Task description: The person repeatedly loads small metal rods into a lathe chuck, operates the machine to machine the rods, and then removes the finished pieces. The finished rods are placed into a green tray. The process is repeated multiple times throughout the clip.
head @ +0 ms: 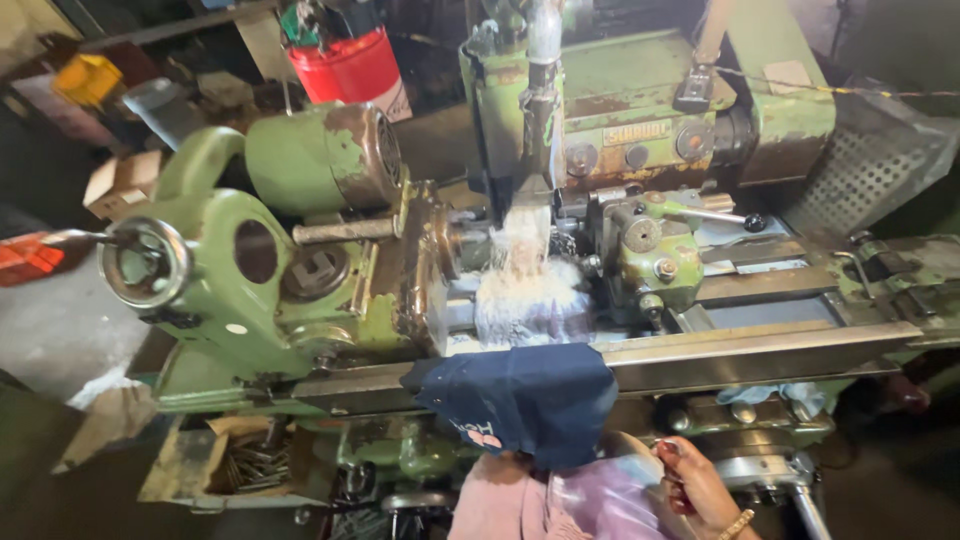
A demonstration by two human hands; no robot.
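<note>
Pink cloth (pixel 520 505), the person's own clothing, fills the bottom edge nearest the camera, at six o'clock in the head view. Just to its right, at about five o'clock, the right hand (pixel 692 482) rises from the lower edge with the wrist bent back and a gold bangle (pixel 737 524) around it. Its fingers are curled together around the rim of a metal handwheel (pixel 640 452) on the front of the green machine (pixel 330 260), the thumb side turned toward the machine; the wheel is mostly hidden behind the cloth and the hand, so how firm the grip is cannot be told. The left hand is out of view.

Directly above the hand, toward the centre, a dark blue rag (pixel 525 395) hangs over the machine's front rail (pixel 760 345), touching it and drooping down toward the handwheel. Beyond the rag, at twelve o'clock from it, white coolant (pixel 525 270) pours from a pipe (pixel 543 40) onto the working zone and froths over the part there. At nine o'clock sits a chromed handwheel (pixel 145 265) on the green housing, well apart from the hand. At seven o'clock a tray (pixel 175 465) holds a heap of small metal pieces (pixel 250 465). A red drum (pixel 355 65) stands behind the machine at eleven o'clock.
</note>
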